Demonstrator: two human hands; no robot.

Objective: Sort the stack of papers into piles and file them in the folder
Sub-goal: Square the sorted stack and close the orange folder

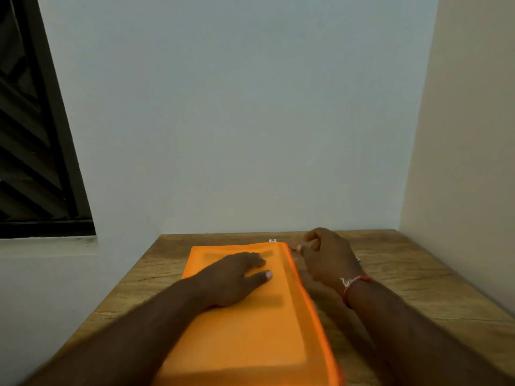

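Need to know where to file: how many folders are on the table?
1. The orange folder lies flat on the table, left hand resting on it, right hand at its far right corner. Another could lie hidden beneath it.

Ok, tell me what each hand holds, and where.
Left hand holds nothing; it lies flat on the orange folder. Right hand pinches something small at the folder's far right corner, too blurred to name.

Our left hand (237,277) and right hand (326,257) are bare, and so are both arms as far as we can see them. Around our right wrist we wear a thin string band (354,285). It is red with some white, and it has a small knot with short white ends.
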